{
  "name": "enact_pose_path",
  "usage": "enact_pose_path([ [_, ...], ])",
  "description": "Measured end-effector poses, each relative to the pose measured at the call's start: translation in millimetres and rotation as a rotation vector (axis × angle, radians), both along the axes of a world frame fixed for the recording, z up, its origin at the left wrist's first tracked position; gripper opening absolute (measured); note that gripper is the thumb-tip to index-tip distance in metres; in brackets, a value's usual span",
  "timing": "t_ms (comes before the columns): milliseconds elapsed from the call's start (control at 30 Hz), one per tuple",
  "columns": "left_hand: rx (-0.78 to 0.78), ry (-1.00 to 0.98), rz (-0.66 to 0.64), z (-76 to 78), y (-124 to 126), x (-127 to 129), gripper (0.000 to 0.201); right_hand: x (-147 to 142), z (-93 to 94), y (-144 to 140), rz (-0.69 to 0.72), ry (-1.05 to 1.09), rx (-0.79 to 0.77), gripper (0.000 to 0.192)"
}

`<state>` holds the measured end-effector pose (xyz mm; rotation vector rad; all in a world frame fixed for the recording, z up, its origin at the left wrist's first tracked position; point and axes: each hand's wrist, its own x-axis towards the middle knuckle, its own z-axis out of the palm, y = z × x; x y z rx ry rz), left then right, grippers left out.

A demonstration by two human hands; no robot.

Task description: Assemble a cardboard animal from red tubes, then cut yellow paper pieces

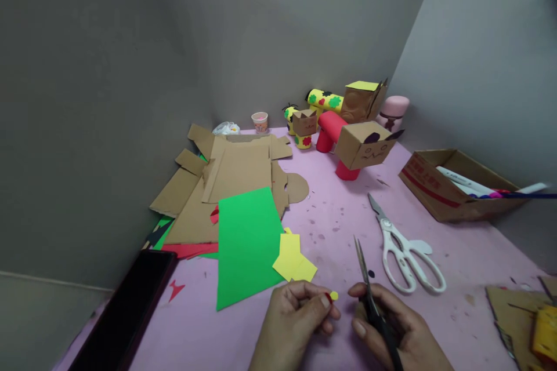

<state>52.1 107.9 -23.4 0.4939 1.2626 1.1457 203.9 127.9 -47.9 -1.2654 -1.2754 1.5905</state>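
At the near edge of the table, my left hand [296, 322] pinches a small yellow paper piece [334, 295] between thumb and finger. Just right of it, my right hand [395, 330] is closed round black-handled scissors [368, 287], blades pointing away from me and looking closed. Beyond my left hand lie several yellow paper pieces [289, 252], partly touching a green sheet [248, 249]. White-handled scissors [404, 252] rest on the table past my right hand. A small dark paper dot [371, 273] lies beside the black scissors' blades.
Flattened cardboard [243, 168] is piled at the back left, with a dark phone-like slab [126, 307] in front. Cardboard-headed animal figures [365, 145] stand at the back. An open box of markers [439, 191] is at the right. A yellow object [545, 330] sits at the lower right.
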Motion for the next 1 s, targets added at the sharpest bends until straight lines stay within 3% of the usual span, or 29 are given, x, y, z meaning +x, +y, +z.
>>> enact_pose_path([
  [300,0.001,-0.101,-0.086,-21.8,-2.4,11.8,0.041,3.8,10.9,4.3,-0.009,0.186,-0.019,0.032],
  [467,-0.017,-0.131,-0.127,-21.1,-4.6,17.5,0.039,8.9,5.1,9.3,0.079,0.211,-0.038,0.030],
  [833,-0.044,-0.242,-0.166,-26.5,-6.2,16.9,0.037,10.5,13.4,15.2,0.067,0.155,-0.020,0.035],
  [1000,-0.074,-0.254,-0.153,-26.0,-6.1,17.5,0.041,12.6,7.8,15.3,0.092,0.146,-0.009,0.033],
])
